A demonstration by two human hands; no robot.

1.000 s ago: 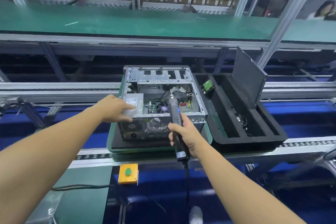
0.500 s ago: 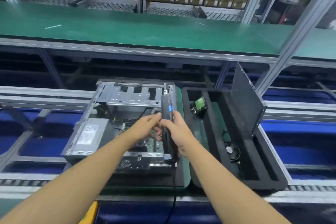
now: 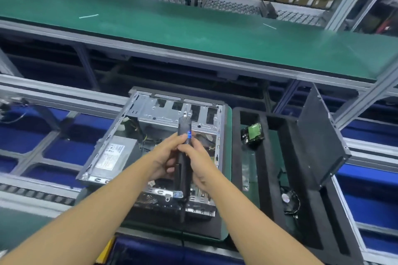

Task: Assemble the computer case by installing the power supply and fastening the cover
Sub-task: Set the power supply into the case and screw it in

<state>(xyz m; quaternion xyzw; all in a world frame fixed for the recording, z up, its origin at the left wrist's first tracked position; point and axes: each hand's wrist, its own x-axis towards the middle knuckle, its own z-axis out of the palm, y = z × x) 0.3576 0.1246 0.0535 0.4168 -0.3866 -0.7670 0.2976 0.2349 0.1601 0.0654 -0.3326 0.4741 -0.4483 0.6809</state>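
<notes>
Left hand (image 3: 165, 157) leaves the power supply (image 3: 114, 153), joins right hand (image 3: 200, 163); both grip the screwdriver (image 3: 183, 170) above the case (image 3: 172, 109). Supply sits inside case, left side; screw-fastening likely next

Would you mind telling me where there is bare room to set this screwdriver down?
The green shelf behind the computer case is bare apart from two white strips. In the foam tray, the channel looks free on the near side of the fan. The case interior is crowded with the power supply and cables.
</notes>
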